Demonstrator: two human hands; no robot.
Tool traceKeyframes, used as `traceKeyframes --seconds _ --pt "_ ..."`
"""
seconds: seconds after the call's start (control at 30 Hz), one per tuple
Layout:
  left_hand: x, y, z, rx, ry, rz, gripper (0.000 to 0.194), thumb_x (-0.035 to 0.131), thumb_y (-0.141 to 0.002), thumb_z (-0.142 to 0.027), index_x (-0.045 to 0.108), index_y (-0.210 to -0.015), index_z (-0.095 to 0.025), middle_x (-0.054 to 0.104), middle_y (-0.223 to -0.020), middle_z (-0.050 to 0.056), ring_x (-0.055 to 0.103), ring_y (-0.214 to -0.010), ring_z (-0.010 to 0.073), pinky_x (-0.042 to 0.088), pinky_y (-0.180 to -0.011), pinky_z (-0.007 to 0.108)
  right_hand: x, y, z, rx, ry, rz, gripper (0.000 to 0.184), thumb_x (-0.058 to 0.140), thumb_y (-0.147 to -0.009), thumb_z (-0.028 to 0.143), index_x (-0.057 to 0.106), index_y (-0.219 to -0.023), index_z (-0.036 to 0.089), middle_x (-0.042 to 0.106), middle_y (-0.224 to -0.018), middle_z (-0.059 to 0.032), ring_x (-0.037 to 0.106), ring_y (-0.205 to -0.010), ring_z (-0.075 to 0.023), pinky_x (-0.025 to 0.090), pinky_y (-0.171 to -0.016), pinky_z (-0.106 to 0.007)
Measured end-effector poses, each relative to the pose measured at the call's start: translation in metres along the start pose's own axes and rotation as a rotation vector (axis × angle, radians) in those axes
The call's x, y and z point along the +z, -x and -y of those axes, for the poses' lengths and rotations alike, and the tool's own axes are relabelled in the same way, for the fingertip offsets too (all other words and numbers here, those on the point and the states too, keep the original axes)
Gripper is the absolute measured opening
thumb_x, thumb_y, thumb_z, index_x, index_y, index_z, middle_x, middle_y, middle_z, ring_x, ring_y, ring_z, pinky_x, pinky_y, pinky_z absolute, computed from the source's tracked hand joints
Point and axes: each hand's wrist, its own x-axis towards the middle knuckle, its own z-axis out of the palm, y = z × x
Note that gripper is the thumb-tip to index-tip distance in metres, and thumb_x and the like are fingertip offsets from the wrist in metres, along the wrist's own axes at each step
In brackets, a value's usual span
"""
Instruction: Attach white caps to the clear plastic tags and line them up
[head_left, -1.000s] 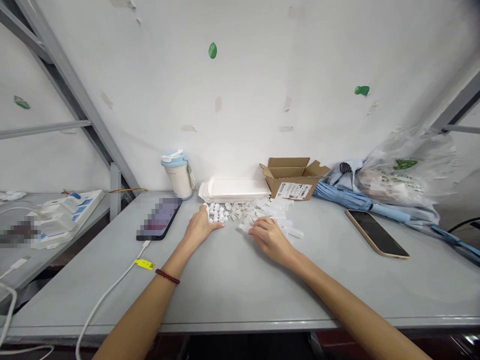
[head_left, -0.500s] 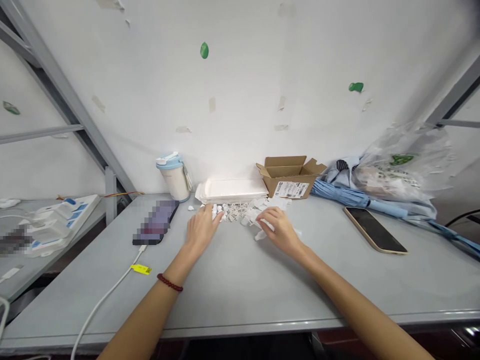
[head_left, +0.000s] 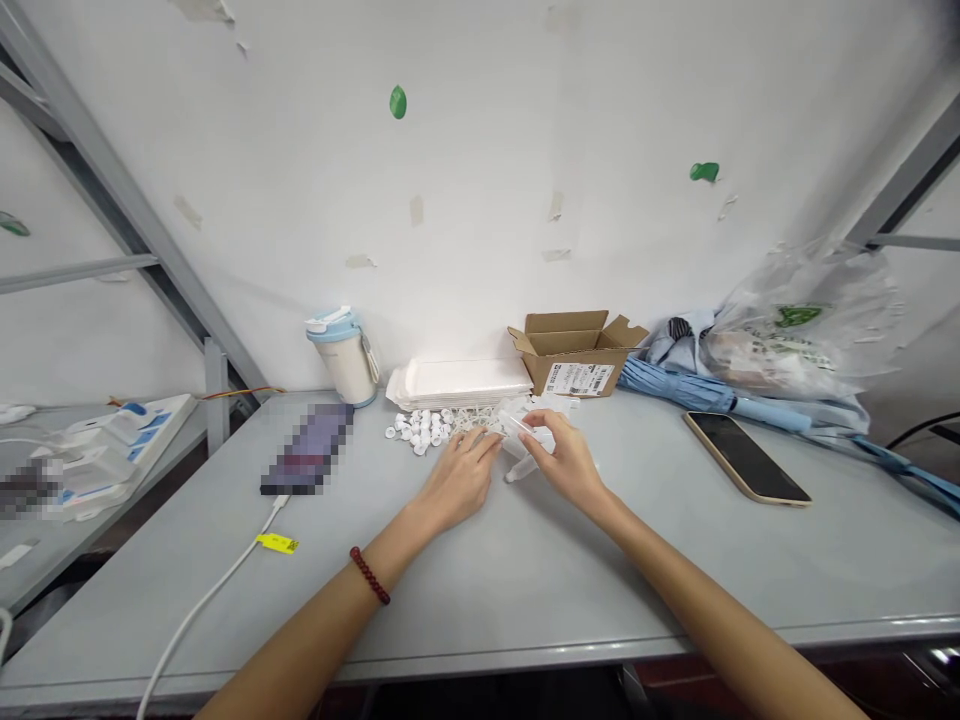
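Note:
My right hand (head_left: 564, 460) is closed on a small clear plastic tube (head_left: 517, 427), lifted a little above the grey table (head_left: 480, 560). My left hand (head_left: 459, 478) rests next to it with fingers stretched toward a tangle of thin white pieces (head_left: 474, 420); it holds nothing I can make out. A cluster of small white caps (head_left: 417, 430) lies left of my left hand. More clear tubes (head_left: 525, 466) lie under and behind my right hand. I wear a dark red bead bracelet (head_left: 370, 574) on my left wrist.
A stack of white trays (head_left: 459, 381) and an open cardboard box (head_left: 574, 350) stand at the wall. A light blue cup (head_left: 337, 354), a charging phone (head_left: 307, 448) with white cable (head_left: 217, 590), another phone (head_left: 744, 456), a blue umbrella (head_left: 697, 395) and a plastic bag (head_left: 802, 325) surround them.
My left hand slid right from the white caps to the middle pile. My right hand picked up a clear tube and lifted it off the table.

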Motion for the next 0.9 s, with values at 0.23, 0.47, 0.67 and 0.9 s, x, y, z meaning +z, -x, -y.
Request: traceKeyframes --seconds 0.23,0.47,0.67,0.9 --pt "-0.019 -0.001 0.005 -0.276 0.306 -0.241 0.047 0.042 -0.082 -0.012 0.045 -0.129 -0.014 0.047 -0.135 0.012 0.039 -0.126 0.0234 0.033 -0.106 0.044 0.004 0.003 0.0 0.061 -0.075 0.026 0.014 0.053 -0.081 0.028 0.055 -0.091 0.019 0.065 -0.094 -0.0068 0.059 -0.092 -0.0216 0.046 -0.079 -0.037" --pt "-0.035 0.008 0.001 -0.319 0.352 -0.279 0.045 0.042 -0.083 -0.016 0.047 -0.128 -0.018 0.05 -0.134 0.01 0.042 -0.125 0.0231 0.035 -0.105 0.046 0.009 0.009 0.011 0.161 -0.282 0.138 0.018 0.055 -0.08 0.032 0.055 -0.093 0.019 0.064 -0.095 -0.0051 0.06 -0.08 -0.0168 0.047 -0.066 -0.03" --pt "-0.031 0.006 -0.011 -0.244 0.327 -0.263 0.047 0.041 -0.086 -0.016 0.043 -0.133 -0.018 0.048 -0.135 0.011 0.042 -0.126 0.0236 0.036 -0.105 0.046 0.011 0.012 0.013 0.184 -0.367 0.145 0.018 0.057 -0.079 0.031 0.054 -0.093 0.019 0.063 -0.093 -0.005 0.06 -0.077 -0.016 0.047 -0.062 -0.028" --pt "-0.03 0.01 -0.014 -0.218 0.347 -0.288 0.046 0.041 -0.087 -0.017 0.044 -0.132 -0.018 0.049 -0.134 0.011 0.045 -0.125 0.0219 0.04 -0.105 0.042 0.013 0.014 0.014 0.124 -0.254 0.132 0.02 0.056 -0.079 0.031 0.053 -0.095 0.02 0.065 -0.093 -0.0074 0.062 -0.084 -0.0192 0.046 -0.054 -0.025"
